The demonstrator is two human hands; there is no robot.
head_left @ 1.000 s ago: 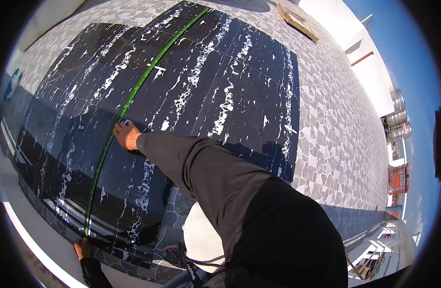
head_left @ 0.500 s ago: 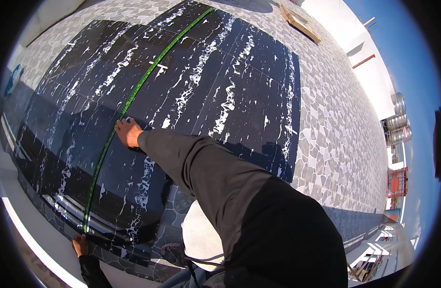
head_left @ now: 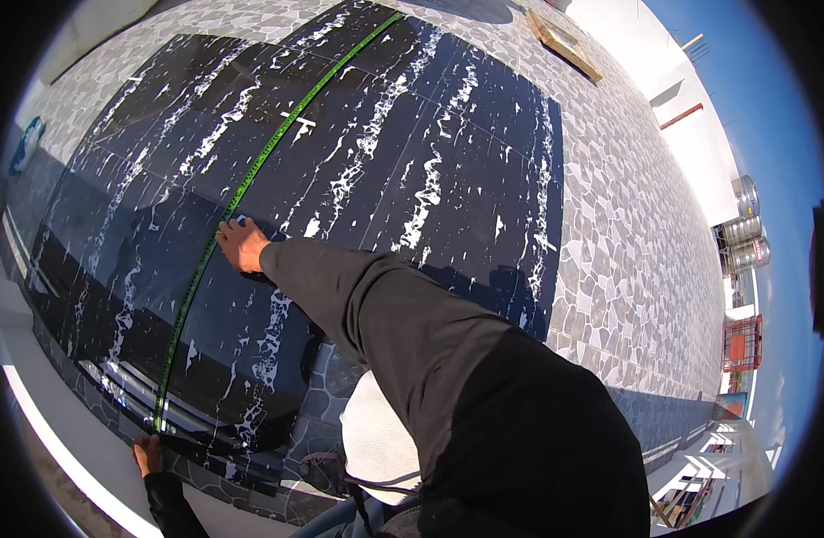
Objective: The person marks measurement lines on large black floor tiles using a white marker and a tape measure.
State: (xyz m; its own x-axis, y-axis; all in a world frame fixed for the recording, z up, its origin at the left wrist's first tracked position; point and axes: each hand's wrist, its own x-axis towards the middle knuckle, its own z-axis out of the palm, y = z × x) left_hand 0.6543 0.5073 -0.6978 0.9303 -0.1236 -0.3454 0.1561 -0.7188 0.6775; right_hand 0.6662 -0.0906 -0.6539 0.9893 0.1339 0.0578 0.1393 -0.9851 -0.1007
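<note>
A green tape measure blade [head_left: 270, 143] runs in a curve across large black tiles with white veins [head_left: 358, 224]. My left hand [head_left: 147, 455], at the lower left, is closed with its fingers pinching the near end of the tape. Farther along, my right hand [head_left: 242, 246] rests on the tiles, its curled fingertips touching the tape's edge. A small pale-tipped thing shows at those fingertips, too small to name. Beneath the right hand lies its shadow. A small white T-shaped mark or piece [head_left: 300, 123] sits by the tape on the tiles.
Stone-patterned floor [head_left: 623, 251] surrounds the tiles. A wooden frame [head_left: 564, 45] lies at the upper right. A low white kerb [head_left: 62, 457] runs along the lower left. Metal kegs or tanks [head_left: 746, 240] and a red crate-like frame [head_left: 742, 343] stand at the far right.
</note>
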